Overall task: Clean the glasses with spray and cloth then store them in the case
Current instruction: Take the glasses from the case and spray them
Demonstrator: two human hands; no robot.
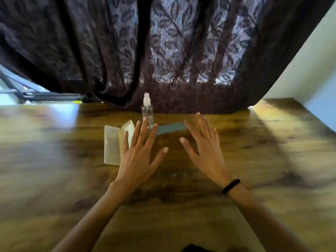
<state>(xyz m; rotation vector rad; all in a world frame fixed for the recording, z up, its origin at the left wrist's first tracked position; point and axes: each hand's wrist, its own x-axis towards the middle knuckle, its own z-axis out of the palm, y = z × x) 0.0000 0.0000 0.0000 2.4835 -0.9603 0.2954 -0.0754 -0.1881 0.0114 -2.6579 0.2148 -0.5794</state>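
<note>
A clear spray bottle [147,113] with a white nozzle stands upright near the far side of the wooden table [54,160]. A pale, open glasses case [112,142] lies to its left, and a grey-blue cloth [171,127] lies flat to its right. My left hand [140,153] hovers with spread, straight fingers over the case's right edge and in front of the bottle. My right hand [201,142] is spread flat just right of the cloth, holding nothing. The frame is blurred, and I see no glasses.
A dark leaf-patterned curtain [163,51] hangs behind the table's far edge. A pale wall [309,70] rises at the right, and a dark metal frame [36,95] shows at the left. A black band circles my right wrist [231,186].
</note>
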